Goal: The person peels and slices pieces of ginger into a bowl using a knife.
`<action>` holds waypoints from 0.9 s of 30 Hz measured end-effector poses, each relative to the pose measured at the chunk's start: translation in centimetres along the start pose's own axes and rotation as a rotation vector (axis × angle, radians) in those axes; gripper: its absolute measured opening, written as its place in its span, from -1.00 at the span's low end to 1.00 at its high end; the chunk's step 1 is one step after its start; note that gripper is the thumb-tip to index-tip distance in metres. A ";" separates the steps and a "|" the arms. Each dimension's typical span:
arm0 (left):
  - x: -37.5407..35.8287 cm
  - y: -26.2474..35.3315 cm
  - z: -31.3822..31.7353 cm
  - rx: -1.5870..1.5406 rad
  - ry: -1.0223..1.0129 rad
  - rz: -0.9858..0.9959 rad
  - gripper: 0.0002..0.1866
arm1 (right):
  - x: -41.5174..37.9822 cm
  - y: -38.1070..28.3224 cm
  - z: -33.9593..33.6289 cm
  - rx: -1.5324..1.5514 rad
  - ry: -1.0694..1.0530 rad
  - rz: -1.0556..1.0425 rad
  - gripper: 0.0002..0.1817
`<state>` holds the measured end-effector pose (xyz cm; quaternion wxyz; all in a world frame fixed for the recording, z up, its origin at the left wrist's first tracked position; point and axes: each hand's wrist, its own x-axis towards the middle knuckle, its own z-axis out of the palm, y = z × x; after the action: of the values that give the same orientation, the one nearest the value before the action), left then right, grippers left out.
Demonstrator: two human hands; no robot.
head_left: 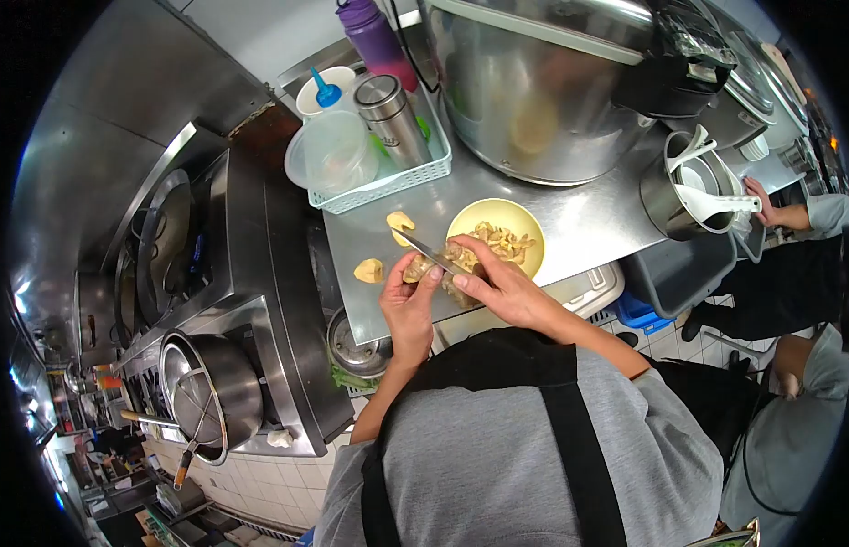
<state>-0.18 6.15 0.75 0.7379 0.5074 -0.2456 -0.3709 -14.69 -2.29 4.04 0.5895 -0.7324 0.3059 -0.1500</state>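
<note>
1. The person's grey shirt and black apron [534,456] fill the lower view, nearest the camera.
2. A big steel pot [534,91] stands at the back of the steel table [589,219].
3. A white basket [388,173] holds a flask [393,118] and plastic tubs.
4. A yellow bowl [497,219] with cut pieces sits just behind the hands.
5. The right hand [502,283] has its fingers clenched around a knife [424,251], blade pointing left.
6. The left hand [408,305] grips a pale food piece [429,264] against the blade, above the table's front edge.
7. Two yellow scraps [370,270] lie on the table, left of the hands.
8. Another person's hand [762,201] rests at the far right.
</note>
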 end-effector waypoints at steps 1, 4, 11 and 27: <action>-0.2 0.0 -0.4 0.035 0.021 0.039 -0.65 | 0.5 -0.2 0.3 0.013 -0.023 0.021 -0.33; -0.9 -0.7 -1.9 0.342 0.021 0.319 -0.62 | 2.7 1.0 2.4 0.056 0.002 -0.106 -0.36; -1.8 1.0 -3.8 -0.094 -0.046 0.075 -0.49 | 5.1 2.8 5.3 0.356 -0.240 0.339 -0.33; 0.0 0.4 -3.0 -0.473 -0.231 -0.389 -0.46 | -1.2 -2.2 2.4 -0.320 0.034 -0.160 -0.28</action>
<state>2.14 7.93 0.04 0.7180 0.3139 -0.1331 -0.6068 -13.62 0.59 5.64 0.4462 -0.8363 0.2767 -0.1583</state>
